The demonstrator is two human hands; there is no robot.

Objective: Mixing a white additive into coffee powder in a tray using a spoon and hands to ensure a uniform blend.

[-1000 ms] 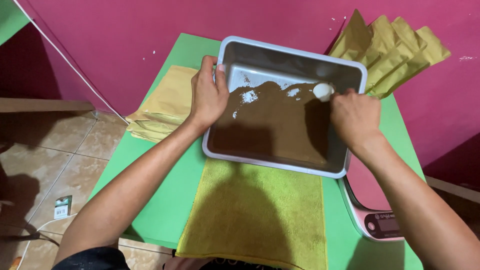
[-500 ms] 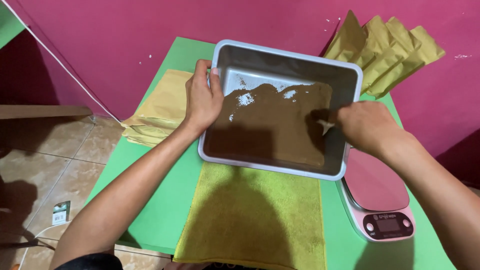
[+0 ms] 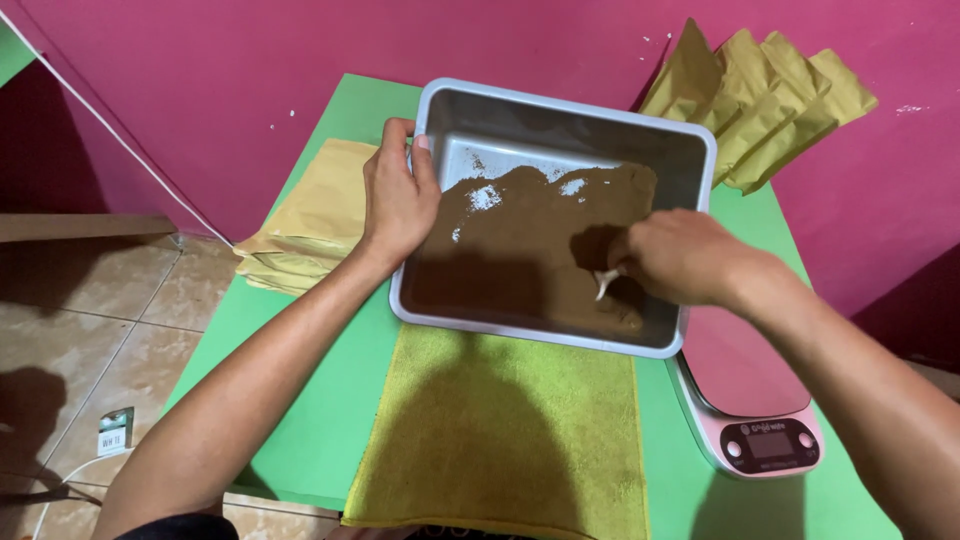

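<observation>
2 hands at work in the head view, the only view. Left hand (image 3: 398, 205) clamped on the left rim of the grey rectangular tray (image 3: 560, 105), fingers curled over the edge, thumb inside the wall, steadying it. Right hand (image 3: 680, 258) down inside the tray near its right wall, fingers closed round a small white scoop (image 3: 605, 283), only its pale tip showing below the knuckles and dipped into the brown powder (image 3: 520, 260).

Tray sitting mid-table, its near edge overlapping the far edge of a yellow-green towel (image 3: 500, 430), its right near corner just above a pink digital kitchen scale (image 3: 750, 400). Powder covering most of the tray floor, thinning toward the far left corner, where bare metal and a few white specks show.

Stack of flat kraft paper pouches (image 3: 300, 235) at the left edge of the green table (image 3: 330, 380), just beside the left wrist. 4 or so more pouches (image 3: 760, 95) fanned at the far right corner, leaning against the magenta wall (image 3: 250, 60).

Judging progress: scooping under way. Nothing resting on the scale platform, no pouch open or beside it, so weighing and filling look not yet begun. Cannot tell whether the leaning pouches hold anything. Plenty of powder left in the tray.
</observation>
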